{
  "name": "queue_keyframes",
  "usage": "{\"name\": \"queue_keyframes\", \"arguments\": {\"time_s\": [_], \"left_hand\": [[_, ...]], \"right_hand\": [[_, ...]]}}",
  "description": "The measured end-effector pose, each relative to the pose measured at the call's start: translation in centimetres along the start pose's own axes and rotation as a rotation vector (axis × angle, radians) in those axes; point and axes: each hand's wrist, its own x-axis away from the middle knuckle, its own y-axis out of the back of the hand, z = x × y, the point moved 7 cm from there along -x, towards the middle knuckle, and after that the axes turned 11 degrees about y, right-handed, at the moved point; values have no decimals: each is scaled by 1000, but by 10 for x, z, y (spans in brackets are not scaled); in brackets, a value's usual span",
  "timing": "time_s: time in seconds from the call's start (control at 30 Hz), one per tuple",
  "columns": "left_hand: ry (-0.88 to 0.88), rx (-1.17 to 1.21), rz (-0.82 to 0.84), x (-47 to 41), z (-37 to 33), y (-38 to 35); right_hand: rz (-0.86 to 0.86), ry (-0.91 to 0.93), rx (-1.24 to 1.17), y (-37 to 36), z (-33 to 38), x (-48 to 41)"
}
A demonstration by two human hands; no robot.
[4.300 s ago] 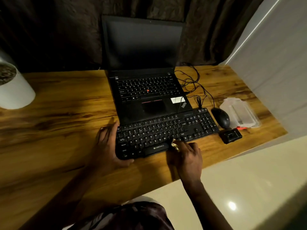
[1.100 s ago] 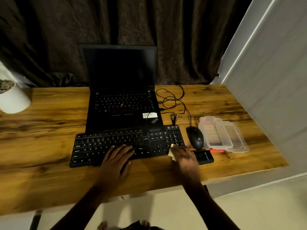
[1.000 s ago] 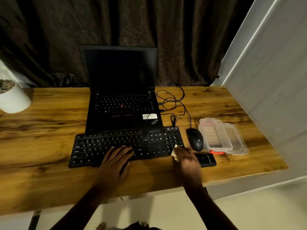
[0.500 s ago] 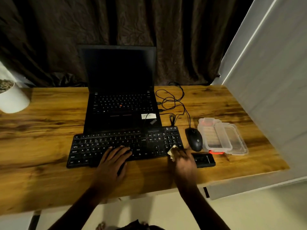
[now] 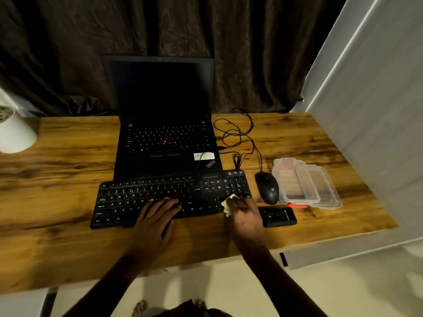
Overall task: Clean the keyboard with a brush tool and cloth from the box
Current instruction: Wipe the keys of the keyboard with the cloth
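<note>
- bench [image 5: 68, 243] front edge is nearest; both forearms come in over it and the hands are well apart.
- left hand [image 5: 155, 216]: flat, fingers straight, lying on the lower middle keys of the keyboard [image 5: 128, 197]. looks like it is steadying it. holds nothing.
- right hand [image 5: 246, 216]: fingers bunched round a pale cloth [image 5: 226, 203], pressing it on the keyboard's near right corner, by the numpad.
- keyboard lies flat on the bench, just in front of the laptop [image 5: 164, 143], its back edge touching or overlapping the laptop's front.
- black device [image 5: 278, 216] lies just right of the right hand. cannot tell whether it is the brush tool.
- orange piece [image 5: 297, 205] pokes out under the near edge of the box [image 5: 306, 184]; too small to name.
- box is clear plastic and open, with its lid lying partly over it. it sits right of the mouse [image 5: 267, 187].
- cables [image 5: 238, 133] loop behind the mouse, beside the laptop.
- far: white pot [image 5: 16, 133] at the left edge, dark curtain [image 5: 251, 53] behind.
- progress, judged: cloth wiping is under way at the right end. brush is not in either hand, so that step is likely done or set aside. left: wipe the remaining keys and edges, then probably put the things back in the box.
</note>
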Motion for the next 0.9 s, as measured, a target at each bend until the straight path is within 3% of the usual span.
{"name": "queue_keyframes", "arguments": {"time_s": [0.1,0.2,0.33,0.47,0.53,0.67,0.83,0.9], "left_hand": [[-6,-4,5,0,0,1],[-2,-1,1,0,0,1],[-13,17,-18,0,0,1],[-5,14,-17,0,2,0],[-5,13,-15,0,3,0],[0,11,-11,0,3,-2],[-2,8,-7,1,3,-2],[5,12,3,0,3,-2]], "right_hand": [[-90,49,52,10,-13,3],[-190,-73,-66,24,-29,9],[-101,-32,53,15,-7,1],[-143,36,139,15,-10,-2],[-203,-8,117,19,-26,2],[-154,-91,49,15,-27,-2],[-132,116,115,12,5,-7],[-167,89,86,16,-10,-7]]}}
